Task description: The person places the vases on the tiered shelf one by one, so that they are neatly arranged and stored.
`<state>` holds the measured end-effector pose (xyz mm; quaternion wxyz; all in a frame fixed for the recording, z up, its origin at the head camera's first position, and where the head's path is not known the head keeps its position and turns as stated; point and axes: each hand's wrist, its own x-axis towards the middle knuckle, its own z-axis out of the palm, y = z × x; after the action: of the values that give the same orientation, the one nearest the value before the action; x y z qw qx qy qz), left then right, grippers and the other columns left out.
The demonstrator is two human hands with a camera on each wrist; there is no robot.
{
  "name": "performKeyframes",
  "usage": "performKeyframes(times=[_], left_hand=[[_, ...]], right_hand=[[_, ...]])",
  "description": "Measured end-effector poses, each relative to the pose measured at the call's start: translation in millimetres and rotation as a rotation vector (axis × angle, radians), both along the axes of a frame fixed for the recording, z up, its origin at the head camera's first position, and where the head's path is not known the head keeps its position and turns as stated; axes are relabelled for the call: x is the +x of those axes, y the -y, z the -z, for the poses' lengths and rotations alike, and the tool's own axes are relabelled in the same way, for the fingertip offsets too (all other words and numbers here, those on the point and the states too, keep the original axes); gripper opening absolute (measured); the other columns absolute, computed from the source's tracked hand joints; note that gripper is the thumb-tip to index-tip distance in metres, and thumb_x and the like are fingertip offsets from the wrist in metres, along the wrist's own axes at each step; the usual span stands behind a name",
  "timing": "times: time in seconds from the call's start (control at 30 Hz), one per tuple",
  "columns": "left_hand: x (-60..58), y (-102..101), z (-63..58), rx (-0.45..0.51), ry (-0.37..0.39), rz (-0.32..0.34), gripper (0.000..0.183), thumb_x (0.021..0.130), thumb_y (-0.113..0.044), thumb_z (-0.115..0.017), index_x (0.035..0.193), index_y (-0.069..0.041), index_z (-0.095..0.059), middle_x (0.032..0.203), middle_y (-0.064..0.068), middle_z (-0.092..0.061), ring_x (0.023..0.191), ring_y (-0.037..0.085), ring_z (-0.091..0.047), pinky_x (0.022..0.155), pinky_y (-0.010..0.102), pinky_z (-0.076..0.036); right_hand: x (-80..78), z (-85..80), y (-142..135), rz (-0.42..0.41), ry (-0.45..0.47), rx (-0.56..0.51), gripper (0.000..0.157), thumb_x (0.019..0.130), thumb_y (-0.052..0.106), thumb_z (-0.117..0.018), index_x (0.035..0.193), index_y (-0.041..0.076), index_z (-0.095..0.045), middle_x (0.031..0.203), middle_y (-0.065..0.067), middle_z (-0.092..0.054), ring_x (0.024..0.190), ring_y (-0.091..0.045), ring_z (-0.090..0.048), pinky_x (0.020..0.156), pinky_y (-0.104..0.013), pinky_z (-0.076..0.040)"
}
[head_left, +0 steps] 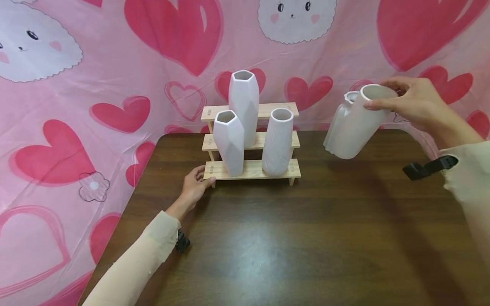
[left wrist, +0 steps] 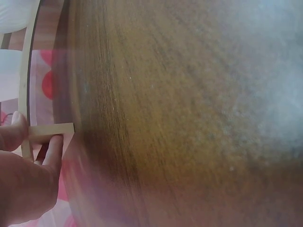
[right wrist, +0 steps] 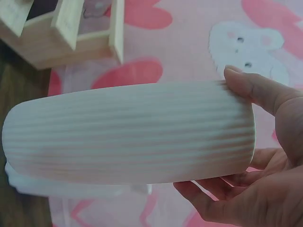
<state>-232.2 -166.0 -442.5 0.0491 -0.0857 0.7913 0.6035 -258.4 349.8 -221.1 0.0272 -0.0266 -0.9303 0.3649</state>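
Observation:
In the head view a three-tier wooden stand (head_left: 252, 170) holds white vases. My left hand (head_left: 196, 186) grips the left end of its lowest step; in the left wrist view the thumb (left wrist: 14, 130) lies over the board and a finger reaches under beside the leg. A faceted vase (head_left: 231, 146) and a textured round vase (head_left: 278, 142) stand on the bottom step, and a taller faceted vase (head_left: 245, 106) on the middle one. Over on the right, my right hand (head_left: 417, 102) holds a ribbed white vase (right wrist: 128, 135) near its rim, tilted. Partly behind it is a fluted vase (head_left: 334, 127) with a wavy rim.
The stand is near the back edge of a dark brown wooden table (head_left: 268, 238). A pink cloth (head_left: 115, 80) printed with hearts hangs behind and at the left side. Black straps (head_left: 430, 167) are on both wrists.

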Motion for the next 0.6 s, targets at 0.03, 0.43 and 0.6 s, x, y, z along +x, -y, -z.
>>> performKeyframes(times=[0.03,0.43,0.6], left_hand=[[-0.1,0.0,-0.1,0.001,0.000,-0.001,0.062,0.091,-0.014,-0.067,0.145,-0.008,-0.038,0.133,0.013,-0.055,0.119,0.024,-0.054,0.093,0.034,-0.046],[0.8,-0.5,-0.4,-0.001,-0.006,-0.009,0.061,0.091,-0.012,-0.067,0.144,-0.007,-0.039,0.131,0.014,-0.057,0.116,0.024,-0.055,0.084,0.024,-0.047],[2.1,-0.8,0.0,-0.001,-0.012,-0.012,0.061,0.091,-0.012,-0.068,0.144,-0.006,-0.039,0.130,0.015,-0.057,0.116,0.025,-0.055,0.084,0.025,-0.047]], right_hand=[[0.1,-2.4,4.1,-0.006,-0.002,0.008,0.077,0.079,0.048,-0.076,0.144,0.020,-0.047,0.108,0.007,-0.056,0.093,-0.018,-0.045,0.065,-0.022,-0.043],[-6.5,-22.8,48.8,-0.082,-0.062,-0.073,0.072,0.078,0.043,-0.078,0.141,0.020,-0.050,0.120,-0.003,-0.054,0.098,-0.019,-0.048,0.068,-0.018,-0.044],[-10.5,-27.4,64.0,-0.102,-0.067,-0.129,0.070,0.077,0.039,-0.081,0.137,0.017,-0.054,0.114,0.000,-0.057,0.096,-0.017,-0.050,0.065,-0.017,-0.047]])
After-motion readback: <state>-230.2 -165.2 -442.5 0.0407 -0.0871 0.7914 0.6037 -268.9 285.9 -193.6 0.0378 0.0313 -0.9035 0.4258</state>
